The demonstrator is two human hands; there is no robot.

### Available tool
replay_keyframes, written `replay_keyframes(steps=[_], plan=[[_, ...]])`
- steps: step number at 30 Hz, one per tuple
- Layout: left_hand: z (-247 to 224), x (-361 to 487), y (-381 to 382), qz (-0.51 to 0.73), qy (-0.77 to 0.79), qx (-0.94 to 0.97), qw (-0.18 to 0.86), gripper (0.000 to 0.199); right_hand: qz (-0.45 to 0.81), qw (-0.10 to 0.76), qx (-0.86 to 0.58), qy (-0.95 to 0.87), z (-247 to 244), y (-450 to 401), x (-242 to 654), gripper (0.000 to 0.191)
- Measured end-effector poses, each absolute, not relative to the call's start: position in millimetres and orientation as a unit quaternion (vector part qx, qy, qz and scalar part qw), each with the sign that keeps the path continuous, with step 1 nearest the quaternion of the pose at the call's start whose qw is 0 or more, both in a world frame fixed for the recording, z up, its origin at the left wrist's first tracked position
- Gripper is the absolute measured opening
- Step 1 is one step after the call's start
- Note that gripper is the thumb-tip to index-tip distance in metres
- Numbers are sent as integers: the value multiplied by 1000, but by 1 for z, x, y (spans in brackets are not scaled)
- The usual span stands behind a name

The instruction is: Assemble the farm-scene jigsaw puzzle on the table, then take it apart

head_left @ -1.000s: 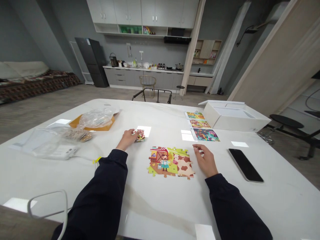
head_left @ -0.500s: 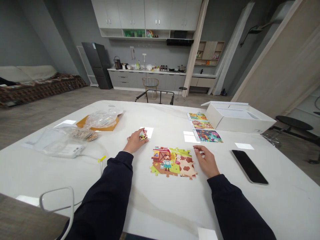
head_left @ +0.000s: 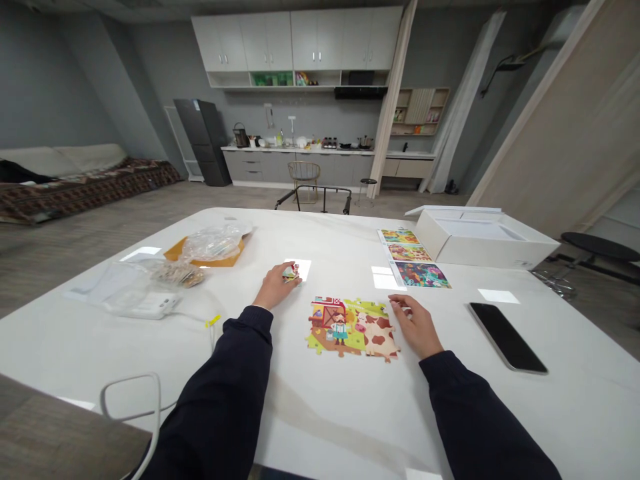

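Observation:
A joined block of puzzle pieces (head_left: 353, 329) lies on the white table, showing a farmer, a red barn and a spotted cow. Up and to the left of it, my left hand (head_left: 276, 285) has its fingers closed on a small stack of puzzle pieces (head_left: 291, 271). My right hand (head_left: 416, 325) rests at the right edge of the joined block, its fingers slightly curled and apart, holding nothing that shows.
A picture sheet (head_left: 411, 253) lies by a white box (head_left: 483, 237) at the back right. A phone (head_left: 507, 338) is on the right. Plastic bags (head_left: 213, 241), a white device (head_left: 145, 304) and its cable (head_left: 157, 400) are on the left.
The whole view has shifted slightly, so the table sits lower and further right. My left hand's pieces are tilted differently. My right hand has stayed beside the joined block.

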State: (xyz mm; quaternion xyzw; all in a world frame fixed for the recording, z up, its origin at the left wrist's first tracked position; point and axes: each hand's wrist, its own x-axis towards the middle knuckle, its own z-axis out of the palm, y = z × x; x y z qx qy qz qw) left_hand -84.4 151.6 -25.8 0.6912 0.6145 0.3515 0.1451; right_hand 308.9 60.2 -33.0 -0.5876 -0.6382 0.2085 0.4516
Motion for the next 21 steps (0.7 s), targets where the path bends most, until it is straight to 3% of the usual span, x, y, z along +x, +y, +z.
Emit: replay_keyframes(steps=[4,10,16,21], plan=[[-28,-86,153,359,615,685,154,50,210,446,-601,-629,-34,60,310,42],[-26,-84,149,385,605,682,145,60,224,444,-603,-623,-36,61,311,44],[-23,-81,146,397,603,677,143,37,222,445,-602,-625,-41,64,314,44],[-5,-69,132,401,635,653,99,49,222,441,-604,-626,-42,64,315,45]])
